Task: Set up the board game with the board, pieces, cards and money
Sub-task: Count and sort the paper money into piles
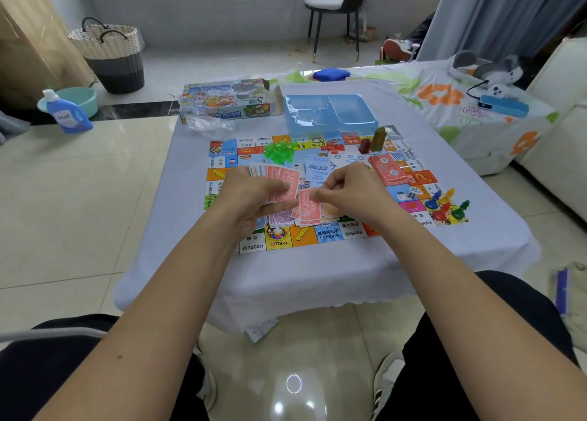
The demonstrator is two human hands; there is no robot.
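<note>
Your left hand (251, 191) grips a fanned stack of red banknotes (279, 182) above the game board (330, 236), which lies flat on the tabletop (317, 274) under a pale cloth. Your right hand (346, 188) pinches a single red note (306, 203) between thumb and fingertips, just beside the fan and over a loose heap of pink and red notes (286, 218) on the board's near half. A second pile of red money (386, 168) sits on the board to the right, with a small stack of blue cards (317, 169) near the centre. Farther back on the board lie a cluster of green houses (278, 152), some red houses (333, 147) and two upright tower pieces (373, 141). A white die (413, 192) and four coloured pawns (444, 206) rest at the board's right corner. Beyond the board stand the blue plastic tray (330, 110) and the opened game box (227, 102), with a clear plastic bag (206, 123) touching the box.
</note>
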